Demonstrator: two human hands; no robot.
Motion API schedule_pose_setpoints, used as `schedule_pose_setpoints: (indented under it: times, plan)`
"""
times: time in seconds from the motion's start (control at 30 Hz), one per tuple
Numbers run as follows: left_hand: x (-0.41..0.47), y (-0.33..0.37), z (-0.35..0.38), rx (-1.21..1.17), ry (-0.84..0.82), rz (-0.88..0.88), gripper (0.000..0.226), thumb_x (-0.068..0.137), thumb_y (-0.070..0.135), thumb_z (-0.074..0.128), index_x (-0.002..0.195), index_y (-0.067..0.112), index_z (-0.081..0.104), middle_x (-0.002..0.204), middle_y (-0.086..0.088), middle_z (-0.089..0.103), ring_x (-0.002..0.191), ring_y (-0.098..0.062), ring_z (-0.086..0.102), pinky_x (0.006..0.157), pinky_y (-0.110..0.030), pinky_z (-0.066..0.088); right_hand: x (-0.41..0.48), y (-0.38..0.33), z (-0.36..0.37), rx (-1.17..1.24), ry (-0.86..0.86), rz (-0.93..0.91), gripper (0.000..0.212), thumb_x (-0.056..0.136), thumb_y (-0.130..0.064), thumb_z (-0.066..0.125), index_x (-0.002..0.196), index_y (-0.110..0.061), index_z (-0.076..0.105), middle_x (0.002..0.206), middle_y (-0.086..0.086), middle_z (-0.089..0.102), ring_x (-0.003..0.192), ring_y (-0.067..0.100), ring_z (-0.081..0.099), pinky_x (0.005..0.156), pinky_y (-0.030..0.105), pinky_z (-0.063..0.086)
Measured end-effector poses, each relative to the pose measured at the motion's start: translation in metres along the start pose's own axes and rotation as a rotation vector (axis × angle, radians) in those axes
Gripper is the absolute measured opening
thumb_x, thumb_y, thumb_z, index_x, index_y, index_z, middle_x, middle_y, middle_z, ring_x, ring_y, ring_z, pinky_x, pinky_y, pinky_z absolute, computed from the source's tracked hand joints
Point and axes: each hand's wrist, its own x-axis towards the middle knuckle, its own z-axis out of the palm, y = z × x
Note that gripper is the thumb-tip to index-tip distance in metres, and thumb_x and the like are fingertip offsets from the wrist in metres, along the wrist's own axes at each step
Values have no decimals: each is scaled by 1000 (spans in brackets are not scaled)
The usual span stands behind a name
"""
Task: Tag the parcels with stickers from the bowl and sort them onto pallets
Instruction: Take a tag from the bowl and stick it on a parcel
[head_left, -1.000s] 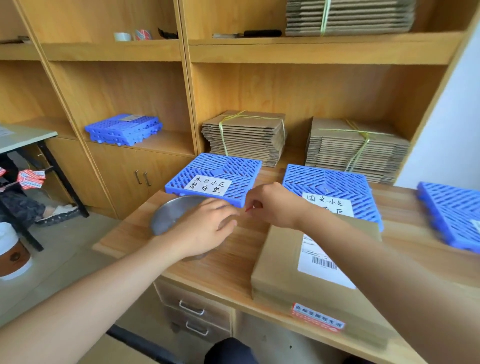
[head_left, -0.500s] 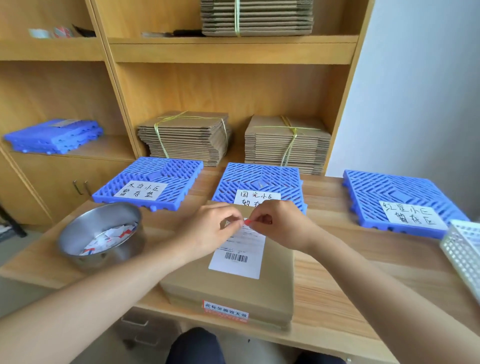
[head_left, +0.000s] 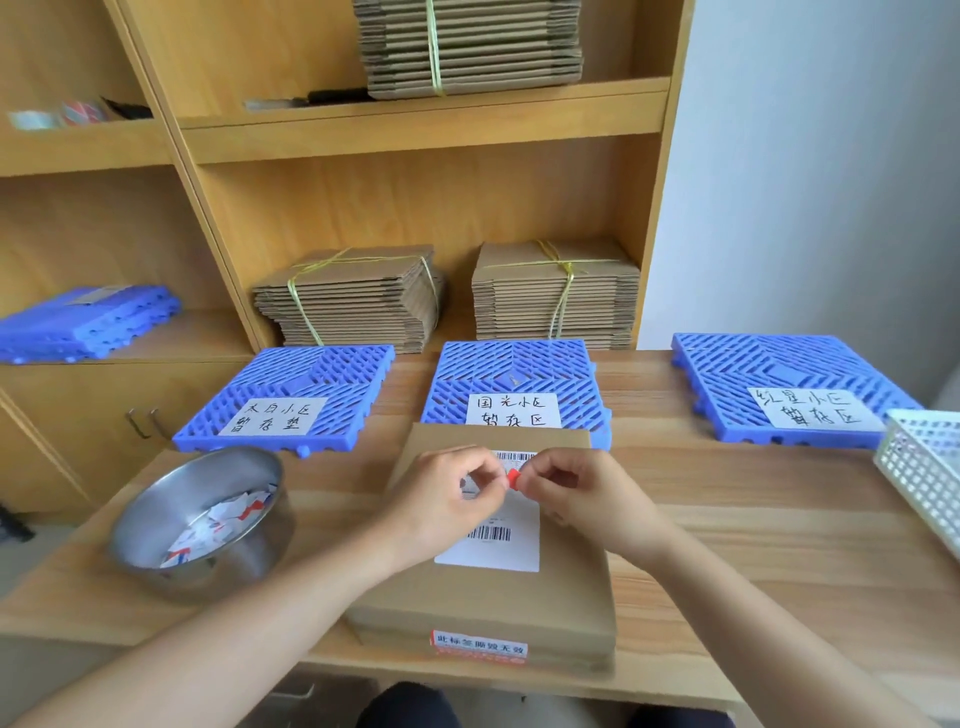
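A flat brown cardboard parcel (head_left: 488, 597) with a white barcode label lies on the wooden desk in front of me. Over its far half, my left hand (head_left: 441, 499) and my right hand (head_left: 587, 499) pinch a small red-and-white sticker (head_left: 513, 478) between their fingertips. A steel bowl (head_left: 202, 525) holding several stickers stands to the left of the parcel. Three blue plastic pallets with handwritten labels lie along the back of the desk: left pallet (head_left: 291, 395), middle pallet (head_left: 514, 384), right pallet (head_left: 779, 384). The parcel's far edge touches the middle pallet.
A white mesh basket (head_left: 924, 467) sits at the desk's right edge. Bundles of flat cardboard (head_left: 353, 296) tied with yellow string fill the wooden shelves behind. Spare blue pallets (head_left: 83, 322) lie stacked on a shelf to the left.
My view swung right from the bowl to the parcel. Both hands moved from beside the bowl to above the parcel's label, holding the sticker between them.
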Motion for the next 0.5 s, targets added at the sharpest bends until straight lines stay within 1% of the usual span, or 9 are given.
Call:
schedule_pose_setpoints:
  times: [0.07,0.17,0.23,0.3,0.4,0.43,0.5]
  plan:
    - [-4,-1,-4,-21,-24,-17,11,91,13,68,81,17,69,67,19,60,61,6,53,62,-8,35,-2,-2,5,66,-4,21,14,94,-20,68,81,-16,73,59,-10,57,56,12,46,58,23,41]
    - [-9,-5,-11,-90,-90,-39,12,92,10,65,84,17,69,66,25,58,62,4,52,63,-8,35,0,-4,12,138,-22,55,13,94,-15,67,83,-9,72,61,-3,56,57,14,45,56,24,41]
    - [-12,-10,-14,-114,-99,-59,11,92,8,64,89,16,71,63,27,57,59,1,47,61,-10,34,2,-5,16,211,-50,77,13,94,-14,68,82,-9,71,65,4,54,59,15,44,55,26,40]
    - [-15,-12,-16,-160,-103,-71,11,93,12,64,91,19,73,63,24,56,60,-1,45,62,-15,37,3,-6,19,249,-78,89,15,94,-13,68,80,-10,69,67,8,52,60,16,42,55,26,38]
    - [-17,-17,-18,-257,-104,-96,10,88,27,64,90,23,73,73,14,64,67,-5,52,69,-28,45,3,-11,23,263,-90,101,15,95,-13,67,83,-4,65,65,6,51,57,15,41,54,23,38]
    - [-18,-18,-18,-279,-104,-109,12,87,30,64,90,24,74,77,9,67,70,-6,55,72,-30,47,3,-12,24,258,-89,96,17,96,-13,67,84,-2,64,64,5,51,57,14,40,54,23,38]
    - [-19,-20,-17,-320,-98,-121,13,86,33,66,89,23,74,79,9,68,73,-6,57,76,-31,49,3,-14,26,241,-76,83,21,96,-13,67,84,4,62,65,6,52,58,15,41,55,24,39]
